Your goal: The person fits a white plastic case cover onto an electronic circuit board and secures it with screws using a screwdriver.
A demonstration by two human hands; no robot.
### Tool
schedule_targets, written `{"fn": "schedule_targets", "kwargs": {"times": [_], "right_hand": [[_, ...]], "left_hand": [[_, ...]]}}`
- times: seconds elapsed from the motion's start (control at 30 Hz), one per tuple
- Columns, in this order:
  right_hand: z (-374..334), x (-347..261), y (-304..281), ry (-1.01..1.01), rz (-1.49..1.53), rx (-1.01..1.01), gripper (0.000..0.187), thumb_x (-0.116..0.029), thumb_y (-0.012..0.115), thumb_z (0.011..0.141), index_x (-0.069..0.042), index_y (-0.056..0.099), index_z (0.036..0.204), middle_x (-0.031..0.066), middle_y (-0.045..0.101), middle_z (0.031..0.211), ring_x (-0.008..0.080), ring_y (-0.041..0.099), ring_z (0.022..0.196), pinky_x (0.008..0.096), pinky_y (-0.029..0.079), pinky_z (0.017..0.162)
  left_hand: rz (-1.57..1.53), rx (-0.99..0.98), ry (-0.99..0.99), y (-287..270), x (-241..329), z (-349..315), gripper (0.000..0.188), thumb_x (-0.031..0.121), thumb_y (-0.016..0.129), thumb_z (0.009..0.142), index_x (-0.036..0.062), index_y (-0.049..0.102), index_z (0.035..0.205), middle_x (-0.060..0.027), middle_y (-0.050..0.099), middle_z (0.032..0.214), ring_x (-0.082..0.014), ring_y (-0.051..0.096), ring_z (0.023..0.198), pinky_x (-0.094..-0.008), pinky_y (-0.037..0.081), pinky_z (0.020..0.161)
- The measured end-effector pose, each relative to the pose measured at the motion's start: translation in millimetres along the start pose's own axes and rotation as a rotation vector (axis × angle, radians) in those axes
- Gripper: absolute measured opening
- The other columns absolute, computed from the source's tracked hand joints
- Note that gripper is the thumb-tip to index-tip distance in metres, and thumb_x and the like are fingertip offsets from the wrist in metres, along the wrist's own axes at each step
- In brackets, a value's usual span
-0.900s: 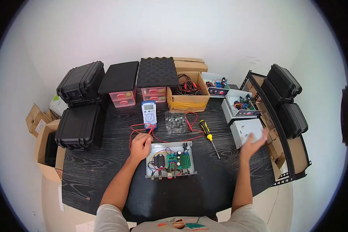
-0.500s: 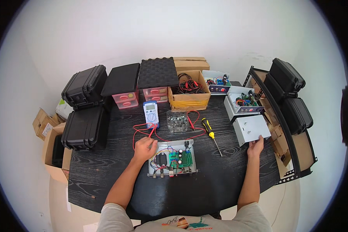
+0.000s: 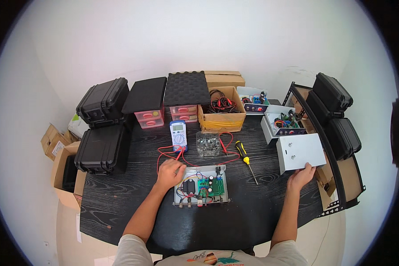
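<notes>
Black table [image 3: 119, 199] holds a white metal cover [image 3: 301, 152] at the right, its near edge pinched by the right hand [image 3: 300, 176], while the left hand [image 3: 170, 172], fingers curled, rests at the open circuit box's [image 3: 201, 189] left far corner.

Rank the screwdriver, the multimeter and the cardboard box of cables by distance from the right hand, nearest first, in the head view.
1. Screwdriver: on the table, left of the right hand.
2. Cardboard box of cables: farther back, up and to the left.
3. Multimeter: farthest, beyond the screwdriver, nearer the left hand.
</notes>
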State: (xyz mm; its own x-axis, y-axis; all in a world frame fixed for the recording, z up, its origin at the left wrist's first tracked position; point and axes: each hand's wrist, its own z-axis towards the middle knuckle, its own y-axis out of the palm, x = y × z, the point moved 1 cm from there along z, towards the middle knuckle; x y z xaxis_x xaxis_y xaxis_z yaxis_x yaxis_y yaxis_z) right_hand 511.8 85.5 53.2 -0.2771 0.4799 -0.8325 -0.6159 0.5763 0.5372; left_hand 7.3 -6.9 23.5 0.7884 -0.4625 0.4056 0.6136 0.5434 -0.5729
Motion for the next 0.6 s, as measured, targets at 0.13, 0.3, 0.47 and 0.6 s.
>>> {"fn": "schedule_targets", "kwargs": {"times": [0.13, 0.3, 0.47, 0.6], "right_hand": [[-63.9, -53.8, 41.8, 0.038, 0.294, -0.170, 0.050, -0.005, 0.056, 0.099, 0.001, 0.046, 0.148, 0.0113, 0.061, 0.126, 0.0174, 0.063, 0.109, 0.0314, 0.055, 0.092], [-160.7, -49.4, 45.4, 0.373, 0.348, -0.435, 0.070, 0.010, 0.059, 0.088, 0.002, 0.037, 0.154, 0.0173, 0.053, 0.149, 0.0296, 0.055, 0.140, 0.0450, 0.048, 0.119], [-218.9, -23.6, 20.1, 0.690, 0.091, -0.837, 0.074, 0.009, 0.071, 0.089, -0.006, 0.040, 0.154, 0.0109, 0.056, 0.147, 0.0285, 0.057, 0.136, 0.0455, 0.047, 0.115], [-236.2, -38.2, 33.5, 0.467, 0.156, -1.401, 0.060, -0.003, 0.074, 0.096, -0.006, 0.047, 0.150, 0.0097, 0.061, 0.141, 0.0238, 0.061, 0.128, 0.0420, 0.048, 0.110]], "left_hand": [[0.003, -0.129, 0.037, -22.3, 35.6, 25.1, 0.050, 0.022, 0.082, 0.086, 0.0051, 0.064, 0.130, -0.0195, 0.069, 0.130, -0.0402, 0.065, 0.120, -0.0498, 0.049, 0.105], [-0.133, -0.120, 0.213, -12.8, 89.0, 28.9, 0.103, 0.030, 0.085, 0.086, 0.0086, 0.023, 0.165, -0.0267, 0.032, 0.168, -0.0516, 0.034, 0.152, -0.0616, 0.028, 0.124], [-0.130, 0.152, 0.409, -1.5, 86.4, 5.1, 0.113, 0.025, 0.088, 0.084, 0.0204, 0.016, 0.170, -0.0276, 0.021, 0.172, -0.0613, 0.025, 0.154, -0.0719, 0.026, 0.121], [-0.179, 0.380, 0.388, -16.8, 70.3, -15.2, 0.068, 0.019, 0.087, 0.086, 0.0139, 0.043, 0.137, -0.0264, 0.044, 0.156, -0.0591, 0.034, 0.150, -0.0706, 0.032, 0.120]]}}
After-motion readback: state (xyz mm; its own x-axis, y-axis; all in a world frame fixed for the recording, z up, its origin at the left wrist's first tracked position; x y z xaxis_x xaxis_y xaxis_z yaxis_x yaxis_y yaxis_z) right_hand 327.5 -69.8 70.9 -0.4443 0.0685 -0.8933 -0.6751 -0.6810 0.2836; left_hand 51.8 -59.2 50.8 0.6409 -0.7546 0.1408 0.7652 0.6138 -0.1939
